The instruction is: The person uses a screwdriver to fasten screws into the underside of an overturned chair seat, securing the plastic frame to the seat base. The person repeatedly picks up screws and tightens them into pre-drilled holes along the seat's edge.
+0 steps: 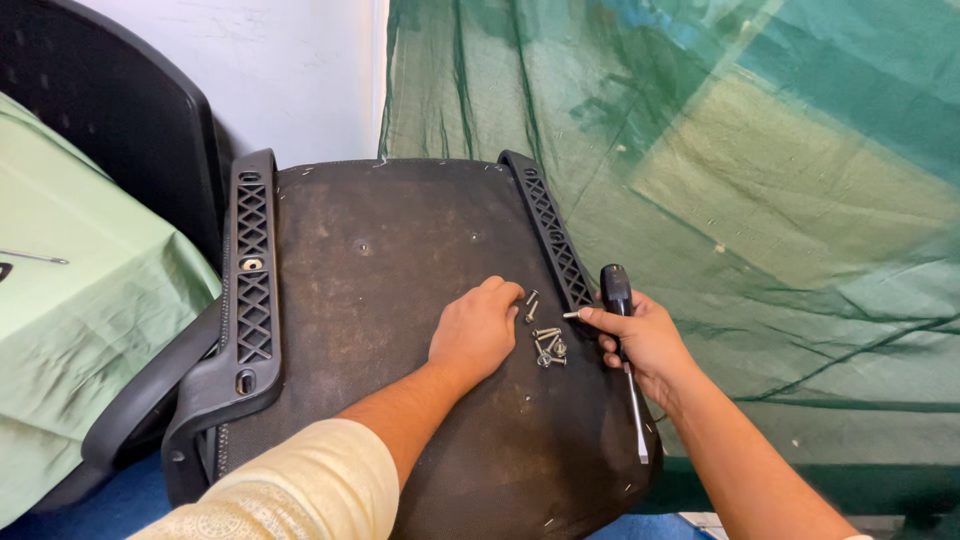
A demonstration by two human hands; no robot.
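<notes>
Left fingers: curled down together on the chair seat [400,300], fingertips [505,292] touching the board just beside the screws [545,345], clamped on nothing that can be seen
Right fingers: thumb and forefinger [592,316] pinched on one small screw [572,314]; the other fingers wrapped round the screwdriver [625,360]
Left hand [475,330]: palm down, flat on the seat, on the near-left side of the screws
Right hand [645,345]: at the right edge of the seat, on the far side of the screws from the left hand, knuckles toward the green netting
Screwdriver: black handle sticking up past the thumb, steel blade running down below the hand toward the seat's near-right edge
Screws: a loose handful lying on the dark board between the two hands, two more just beyond, near the left fingertips
Chair seat: upturned, dark worn underside facing up, two small holes toward its far end
Right bracket [550,235]: black lattice plastic strip along the seat's right edge, ending just beyond the pinched screw
Left bracket [250,280]: matching strip along the seat's left edge, well apart from both hands
Green netting [700,150]: hanging behind and to the right of the seat
Green cloth [80,320]: draped over something to the left of the seat
Black chair back [130,120]: standing behind the seat's far-left corner
</notes>
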